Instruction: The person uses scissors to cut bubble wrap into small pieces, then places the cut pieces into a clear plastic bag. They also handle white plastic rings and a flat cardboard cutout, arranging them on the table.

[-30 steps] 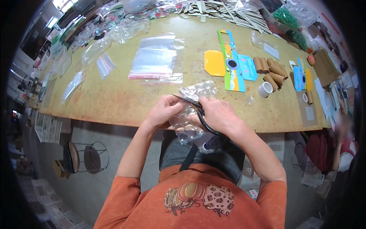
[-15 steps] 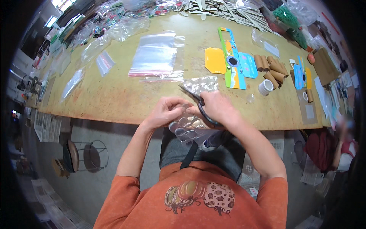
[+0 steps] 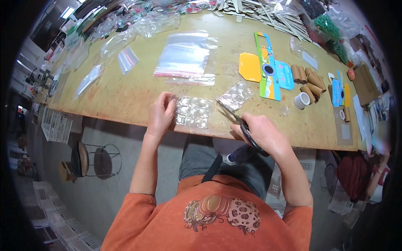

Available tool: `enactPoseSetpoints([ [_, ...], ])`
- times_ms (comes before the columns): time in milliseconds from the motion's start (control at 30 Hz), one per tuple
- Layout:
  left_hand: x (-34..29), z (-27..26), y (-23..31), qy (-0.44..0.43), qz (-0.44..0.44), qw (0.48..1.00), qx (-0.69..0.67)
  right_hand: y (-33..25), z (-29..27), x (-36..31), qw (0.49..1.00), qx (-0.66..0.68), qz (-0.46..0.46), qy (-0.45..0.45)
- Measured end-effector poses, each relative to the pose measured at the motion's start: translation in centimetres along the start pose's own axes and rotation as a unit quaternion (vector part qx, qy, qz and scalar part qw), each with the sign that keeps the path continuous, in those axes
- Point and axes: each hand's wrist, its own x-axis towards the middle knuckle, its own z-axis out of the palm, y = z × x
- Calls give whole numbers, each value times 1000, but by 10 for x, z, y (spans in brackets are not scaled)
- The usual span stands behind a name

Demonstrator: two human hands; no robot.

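Observation:
My right hand (image 3: 264, 131) grips dark-handled scissors (image 3: 247, 130), their blades pointing up and left over the table, slightly parted. A clear plastic sheet of round domes (image 3: 193, 113) lies flat near the table's front edge. Right beside its left edge is my left hand (image 3: 161, 113), fingers curled together; what they hold, if anything, is hidden. Another clear domed piece (image 3: 234, 96) rests tilted just beyond the scissor tips. A small clear round piece (image 3: 285, 110) sits farther right.
A stack of clear zip bags (image 3: 182, 54) lies at the back middle. To the right are an unfolded printed card cutout (image 3: 268, 79), brown cardboard tubes (image 3: 315, 79) and a white roll (image 3: 301, 100). Wooden sticks (image 3: 268, 16) pile at the far edge. A stool (image 3: 83, 159) stands lower left.
The domed sheet has gone from my hands onto the table. My hands have moved apart, the right one drawing right with the scissors. The view has shifted slightly left.

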Motion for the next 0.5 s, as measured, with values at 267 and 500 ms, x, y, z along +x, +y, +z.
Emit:
enactPoseSetpoints([
  [267, 17, -33, 14, 244, 222, 859, 391, -2, 24, -12, 991, -105, -64, 54],
  [500, -5, 37, 95, -373, 240, 896, 9, -5, 57, -5, 959, -232, -62, 150],
])
